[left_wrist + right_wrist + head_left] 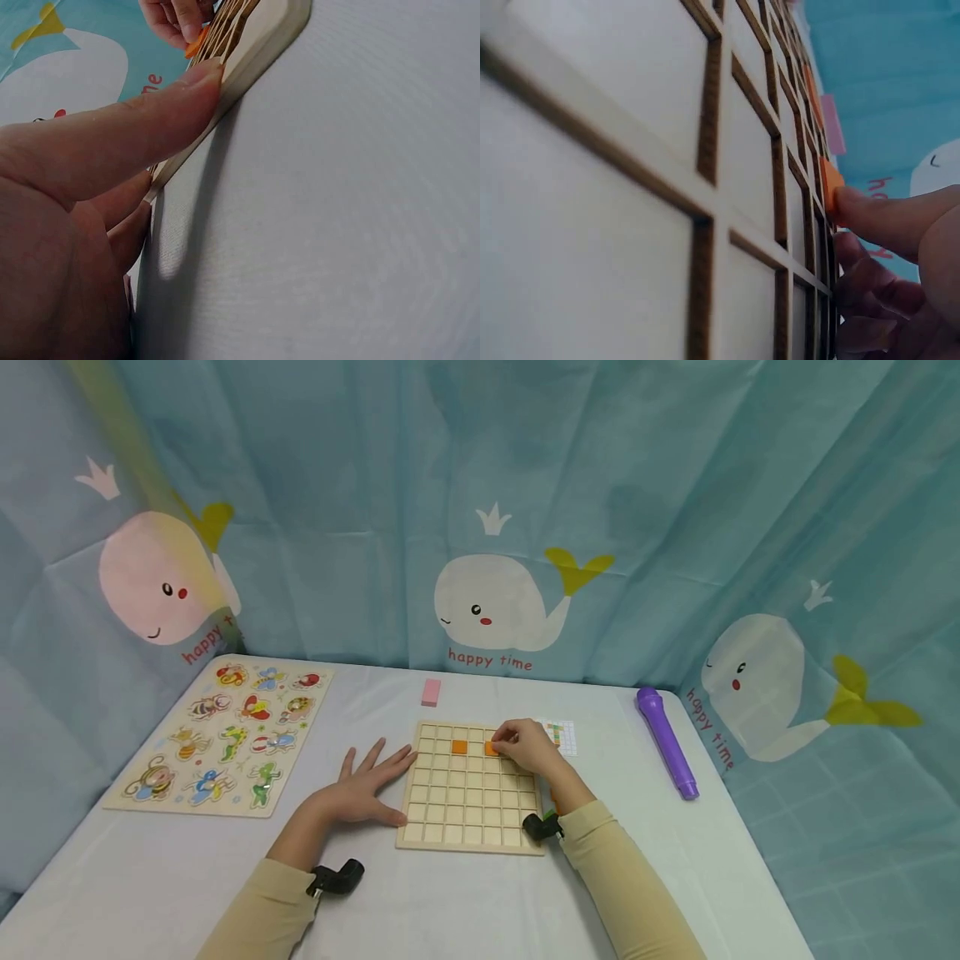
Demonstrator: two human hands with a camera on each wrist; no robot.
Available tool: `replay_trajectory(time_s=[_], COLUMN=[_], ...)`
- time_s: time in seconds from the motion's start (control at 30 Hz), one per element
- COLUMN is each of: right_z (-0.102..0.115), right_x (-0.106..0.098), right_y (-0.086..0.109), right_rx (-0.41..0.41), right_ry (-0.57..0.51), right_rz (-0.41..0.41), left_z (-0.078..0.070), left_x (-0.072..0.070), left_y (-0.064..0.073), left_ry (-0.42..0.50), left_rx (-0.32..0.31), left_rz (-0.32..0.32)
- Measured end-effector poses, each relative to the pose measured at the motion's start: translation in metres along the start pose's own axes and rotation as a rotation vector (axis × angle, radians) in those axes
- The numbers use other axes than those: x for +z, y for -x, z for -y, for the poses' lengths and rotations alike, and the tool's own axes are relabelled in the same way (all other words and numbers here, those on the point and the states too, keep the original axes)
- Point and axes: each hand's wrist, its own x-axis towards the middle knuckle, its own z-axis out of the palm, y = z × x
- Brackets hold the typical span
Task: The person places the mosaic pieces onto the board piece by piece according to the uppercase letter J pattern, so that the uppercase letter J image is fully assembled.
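Fingers, left hand (366, 789): spread wide, nearly straight, tips and thumb touching the left rim of the wooden grid board (472, 849). Fingers, right hand (528, 747): thumb and fingertip pinching an orange tile (491, 749) at the board's one o'clock; whether it sits fully in its cell cannot be told.

Contents, left to right, clock places from the board's centre:

Left whale print (146, 581), ten o'clock, on blue-green curtain (337, 485); red wording reads "happy t", remainder lost in a fold.

Insect puzzle board (251, 811), between nine and ten o'clock; twelve pictured creatures, caterpillar included.

Pink block (431, 693), eleven o'clock, lying on the white tabletop (127, 877).

Second orange tile (459, 747), within the grid, between eleven and twelve o'clock, same row as the pinched one.

Middle whale print (495, 589), twelve o'clock; "happy time", fully legible in red.

Printed card (567, 739), two o'clock, coloured squares on a grid, partly hidden by the right hand.

Purple microphone (667, 743), between two and three o'clock.

Right whale print (765, 685), between two and three o'clock, farther out; "happy time", lettering slanting downward.
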Motion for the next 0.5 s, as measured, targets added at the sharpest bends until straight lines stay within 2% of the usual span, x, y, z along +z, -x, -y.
replay_trajectory(time_s=[0.13,0.27,0.5], right_z=[0.001,0.0,0.0], right_x=[0.0,-0.001,-0.01], right_y=[0.001,0.005,0.018], right_rx=[-0.02,-0.029,0.001], right_ry=[0.025,0.044,-0.006], right_rz=[0.018,0.0,-0.037], left_z=[0.0,0.001,0.001], left_x=[0.0,0.002,0.002], left_y=[-0.001,-0.002,-0.002], left_ry=[-0.003,0.005,-0.007], left_rx=[-0.006,-0.001,-0.013], left_rz=[-0.002,0.007,0.003])
